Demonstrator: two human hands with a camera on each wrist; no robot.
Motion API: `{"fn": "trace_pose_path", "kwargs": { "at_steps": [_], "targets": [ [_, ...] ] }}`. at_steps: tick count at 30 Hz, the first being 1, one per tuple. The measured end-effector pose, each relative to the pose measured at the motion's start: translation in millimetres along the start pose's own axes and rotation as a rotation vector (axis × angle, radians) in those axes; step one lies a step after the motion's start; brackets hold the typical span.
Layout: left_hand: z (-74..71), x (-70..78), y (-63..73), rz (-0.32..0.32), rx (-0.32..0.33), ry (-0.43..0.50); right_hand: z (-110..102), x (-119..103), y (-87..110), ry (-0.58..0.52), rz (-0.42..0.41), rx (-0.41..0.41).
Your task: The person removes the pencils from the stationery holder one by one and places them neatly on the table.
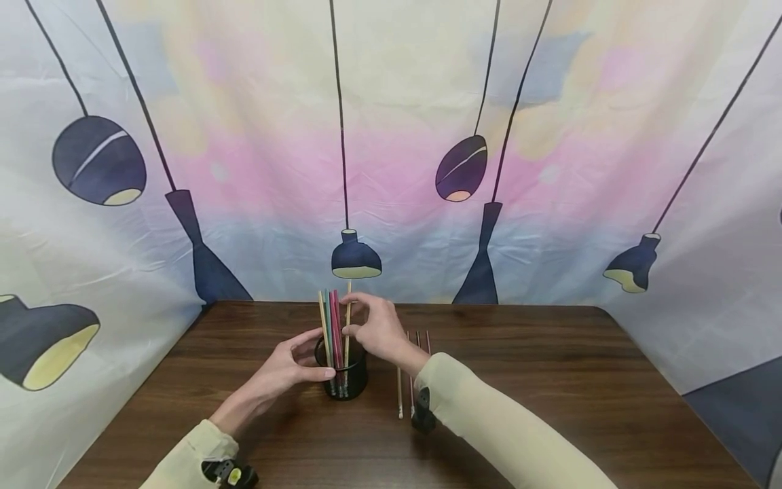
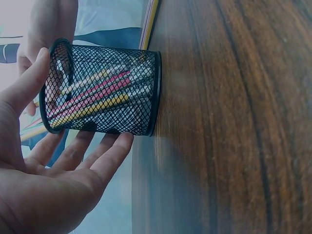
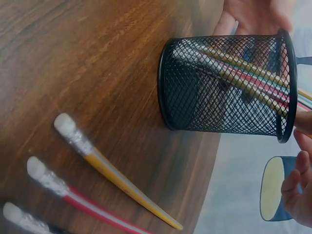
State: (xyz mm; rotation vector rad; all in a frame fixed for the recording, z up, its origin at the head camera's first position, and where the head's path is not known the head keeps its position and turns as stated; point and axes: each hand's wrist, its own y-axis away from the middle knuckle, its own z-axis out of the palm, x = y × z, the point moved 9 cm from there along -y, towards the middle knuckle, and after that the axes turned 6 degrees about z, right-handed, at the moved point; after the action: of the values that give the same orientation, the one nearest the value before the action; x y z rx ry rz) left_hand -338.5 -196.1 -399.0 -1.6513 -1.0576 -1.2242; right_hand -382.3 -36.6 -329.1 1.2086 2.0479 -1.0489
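Observation:
A black wire-mesh pencil cup [image 1: 345, 387] stands upright on the table, holding several yellow, red and green pencils [image 1: 334, 326] that lean to the left. My left hand [image 1: 290, 367] holds the cup from the left, its thumb at the rim and the other fingers along the mesh, as the left wrist view shows. Above the cup's right side, my right hand [image 1: 380, 329] pinches a yellow pencil [image 1: 348, 353] between thumb and fingers. That pencil's lower part is inside the cup. Through the mesh, the right wrist view shows pencils [image 3: 243, 80] slanting across the inside.
Right of the cup, eraser-tipped pencils lie side by side on the brown wooden table [image 1: 525, 394]: a yellow one [image 3: 112, 173], a red one [image 3: 92, 207] and a dark one [image 3: 29, 222]. A printed cloth [image 1: 403, 170] with lamp pictures hangs behind the table.

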Motion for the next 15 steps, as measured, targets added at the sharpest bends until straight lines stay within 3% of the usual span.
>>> {"fn": "trace_pose_path", "kwargs": {
  "at_steps": [15],
  "targets": [
    [0.0, -1.6, -0.3, -0.011, -0.002, -0.017, -13.3, -2.4, -0.9, -0.005, -0.021, -0.016]
  ]
}}
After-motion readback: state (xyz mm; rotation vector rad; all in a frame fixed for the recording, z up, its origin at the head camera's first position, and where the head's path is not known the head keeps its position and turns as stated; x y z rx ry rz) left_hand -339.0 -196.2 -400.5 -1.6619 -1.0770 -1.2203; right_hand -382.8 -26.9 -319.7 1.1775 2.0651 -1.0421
